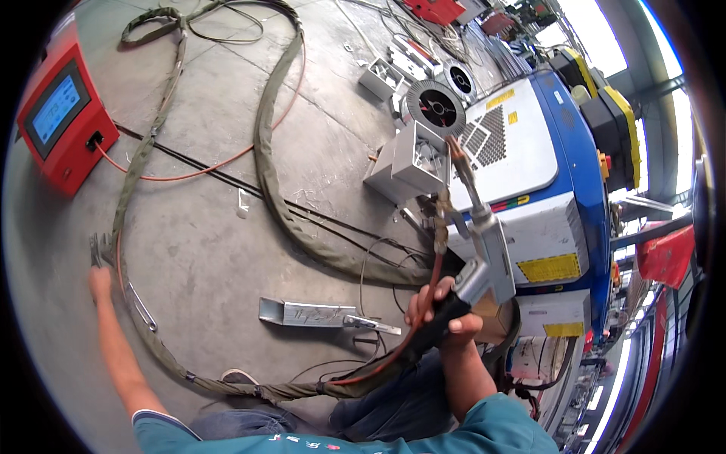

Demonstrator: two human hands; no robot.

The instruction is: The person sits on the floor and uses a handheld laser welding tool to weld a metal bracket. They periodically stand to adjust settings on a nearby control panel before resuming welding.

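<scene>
The right hand [442, 306] is clenching its grip around the black handle of a welding torch [480, 250], whose nozzle is pointing up at a grey aluminium profile block [412, 163] leaning against the blue-and-white machine [544, 174]. Far from that machine, the left hand [98, 280] is reaching to pliers [96, 248] on the concrete floor [212, 242]; whether its grip is closing cannot be told.
</scene>
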